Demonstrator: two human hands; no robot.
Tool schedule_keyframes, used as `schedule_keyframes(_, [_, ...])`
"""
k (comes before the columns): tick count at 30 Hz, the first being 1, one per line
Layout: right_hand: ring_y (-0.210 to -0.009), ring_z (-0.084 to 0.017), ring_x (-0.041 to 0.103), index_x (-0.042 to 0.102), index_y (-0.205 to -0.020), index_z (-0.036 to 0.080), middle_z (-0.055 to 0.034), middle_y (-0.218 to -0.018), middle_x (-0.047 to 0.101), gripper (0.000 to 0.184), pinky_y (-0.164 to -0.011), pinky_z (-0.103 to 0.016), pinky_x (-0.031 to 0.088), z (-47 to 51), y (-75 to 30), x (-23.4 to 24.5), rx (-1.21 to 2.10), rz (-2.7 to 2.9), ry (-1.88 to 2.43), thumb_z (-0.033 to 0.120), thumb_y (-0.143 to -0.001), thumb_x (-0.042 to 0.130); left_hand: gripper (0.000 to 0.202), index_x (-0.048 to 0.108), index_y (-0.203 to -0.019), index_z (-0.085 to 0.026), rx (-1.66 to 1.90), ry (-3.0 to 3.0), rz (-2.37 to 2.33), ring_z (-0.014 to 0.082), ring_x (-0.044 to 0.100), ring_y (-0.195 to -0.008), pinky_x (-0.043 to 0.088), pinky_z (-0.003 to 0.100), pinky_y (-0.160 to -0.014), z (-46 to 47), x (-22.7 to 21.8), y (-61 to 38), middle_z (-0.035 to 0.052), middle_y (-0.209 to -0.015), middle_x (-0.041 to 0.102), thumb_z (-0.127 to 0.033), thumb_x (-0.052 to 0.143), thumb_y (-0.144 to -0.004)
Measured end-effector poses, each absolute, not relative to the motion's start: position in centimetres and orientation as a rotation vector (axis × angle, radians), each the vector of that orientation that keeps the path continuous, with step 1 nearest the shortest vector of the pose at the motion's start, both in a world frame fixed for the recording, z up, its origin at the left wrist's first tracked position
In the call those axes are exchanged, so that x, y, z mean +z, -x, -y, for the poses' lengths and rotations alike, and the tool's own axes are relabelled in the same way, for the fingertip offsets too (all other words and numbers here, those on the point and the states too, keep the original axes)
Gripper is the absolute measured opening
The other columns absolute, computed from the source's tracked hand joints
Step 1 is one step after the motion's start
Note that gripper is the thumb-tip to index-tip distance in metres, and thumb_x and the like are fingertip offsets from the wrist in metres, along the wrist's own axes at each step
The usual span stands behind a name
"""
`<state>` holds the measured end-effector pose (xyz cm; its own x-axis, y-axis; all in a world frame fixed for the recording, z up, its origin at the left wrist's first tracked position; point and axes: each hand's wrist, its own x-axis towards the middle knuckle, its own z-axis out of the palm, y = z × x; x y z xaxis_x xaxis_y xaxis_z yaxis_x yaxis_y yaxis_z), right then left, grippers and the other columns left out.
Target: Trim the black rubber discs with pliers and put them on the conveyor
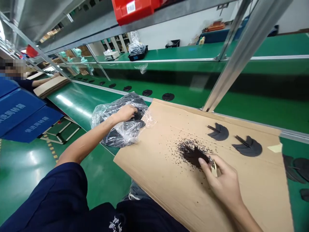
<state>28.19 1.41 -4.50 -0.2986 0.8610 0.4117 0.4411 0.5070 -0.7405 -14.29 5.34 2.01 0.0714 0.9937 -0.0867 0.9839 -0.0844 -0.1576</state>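
Observation:
My left hand reaches into a clear plastic bag full of black parts, its fingers closed on a black plastic part. My right hand pinches another black, fan-shaped plastic part between thumb and fingers, just over the cardboard sheet. A small tool with a pale handle is also in that hand; its working end cannot be made out. Black scraps lie scattered under and around the held part. Two rounded black parts with thin stems rest farther right on the cardboard.
A metal post rises behind the cardboard. Several black discs lie in a row on the green conveyor. More black parts sit at the right edge. Blue boxes stand at left, near another person's arm. A red bin hangs overhead.

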Motion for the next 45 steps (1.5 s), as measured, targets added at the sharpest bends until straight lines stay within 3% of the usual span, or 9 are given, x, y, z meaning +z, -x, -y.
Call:
schedule_keyframes(7, [-0.053, -0.014, 0.043, 0.053, -0.071, 0.023, 0.0037, -0.057, 0.045, 0.031, -0.053, -0.028, 0.037, -1.0, -28.1, -4.1, 0.775, 1.850, 1.127, 0.046, -0.090, 0.063, 0.031, 0.069, -0.115, -0.020, 0.194, 2.307, 2.124, 0.0267, 0.066, -0.109, 0.053, 0.032, -0.089, -5.3, 0.8, 13.2, 0.0100, -0.115, 0.071, -0.024, 0.058, -0.086])
schedule_keyframes(10, [-0.054, -0.014, 0.043, 0.053, -0.072, 0.023, 0.0034, -0.057, 0.045, 0.032, -0.053, -0.028, 0.036, -1.0, -28.1, -4.1, 0.782, 1.843, 1.136, 0.047, -0.090, 0.063, 0.027, 0.071, -0.104, -0.019, 0.198, 2.293, 2.197, 0.0255, 0.070, -0.093, 0.054, 0.030, -0.082, -6.0, 0.3, 13.0, 0.0081, -0.097, 0.075, -0.020, 0.068, -0.076])
schedule_keyframes(14, [-0.055, -0.013, 0.041, 0.049, -0.068, 0.023, 0.0038, -0.058, 0.044, 0.035, -0.053, -0.028, 0.034, -0.9, -28.1, -4.1, 0.823, 1.832, 1.142, 0.047, -0.090, 0.062, 0.016, 0.073, -0.095, -0.018, 0.046, 2.294, 2.155, 0.0253, 0.071, -0.096, 0.055, 0.033, -0.086, -5.7, 1.7, 12.0, 0.0102, -0.101, 0.076, -0.021, 0.059, -0.088])
schedule_keyframes(19, [-0.052, -0.010, 0.032, 0.037, -0.063, 0.024, 0.0072, -0.057, 0.033, 0.046, -0.051, -0.026, 0.031, -0.7, -28.0, -3.9, 1.050, 1.643, 1.217, 0.052, -0.087, 0.065, 0.023, 0.074, -0.100, -0.019, -1.044, 2.512, 1.716, 0.0208, 0.070, -0.100, 0.058, 0.033, -0.087, -2.2, 2.3, 5.4, 0.0085, -0.106, 0.076, -0.038, 0.063, -0.092])
schedule_keyframes(25, [-0.055, -0.011, 0.045, 0.049, -0.074, 0.022, 0.0048, -0.061, 0.049, 0.045, -0.052, -0.026, 0.037, -0.1, -27.5, -3.9, 1.484, 1.408, 1.196, 0.061, -0.079, 0.070, 0.007, 0.072, -0.096, -0.019, -1.706, 2.702, 1.380, 0.0146, 0.069, -0.094, 0.059, 0.030, -0.085, 0.8, -1.7, -5.2, 0.0049, -0.095, 0.073, -0.021, 0.068, -0.090])
schedule_keyframes(30, [-0.056, -0.011, 0.045, 0.055, -0.083, 0.021, 0.0052, -0.064, 0.050, 0.040, -0.053, -0.026, 0.038, 0.4, -27.3, -3.7, 1.510, 1.351, 1.167, 0.056, -0.079, 0.072, 0.039, 0.061, -0.131, -0.021, -1.697, 2.725, 1.476, 0.0197, 0.063, -0.116, 0.059, 0.035, -0.093, 0.9, -4.0, -7.6, 0.0113, -0.124, 0.064, -0.020, 0.063, -0.092])
schedule_keyframes(34, [-0.058, -0.012, 0.045, 0.056, -0.080, 0.021, 0.0046, -0.064, 0.049, 0.038, -0.054, -0.026, 0.037, 0.3, -27.4, -3.9, 1.463, 1.420, 1.191, 0.056, -0.081, 0.071, 0.044, 0.057, -0.137, -0.023, -1.659, 2.761, 1.561, 0.0212, 0.061, -0.119, 0.053, 0.040, -0.103, 0.7, -4.7, -6.9, 0.0105, -0.124, 0.063, -0.021, 0.060, -0.093])
schedule_keyframes(42, [-0.059, -0.011, 0.038, 0.049, -0.074, 0.023, 0.0051, -0.065, 0.042, 0.039, -0.057, -0.026, 0.036, 1.0, -26.9, -4.3, 1.340, 1.551, 1.257, 0.055, -0.086, 0.066, 0.030, 0.058, -0.119, -0.020, -1.697, 2.870, 1.884, 0.0128, 0.067, -0.078, 0.054, 0.023, -0.064, 1.3, -5.7, -6.9, 0.0059, -0.103, 0.070, -0.030, 0.066, -0.092])
schedule_keyframes(45, [-0.060, -0.011, 0.036, 0.051, -0.077, 0.022, 0.0050, -0.066, 0.041, 0.035, -0.058, -0.026, 0.035, 1.2, -26.8, -4.3, 1.279, 1.588, 1.276, 0.052, -0.088, 0.065, 0.027, 0.061, -0.115, -0.020, -1.714, 2.716, 1.719, 0.0121, 0.067, -0.078, 0.054, 0.022, -0.065, 1.5, -5.6, -7.1, 0.0041, -0.099, 0.071, -0.030, 0.069, -0.091])
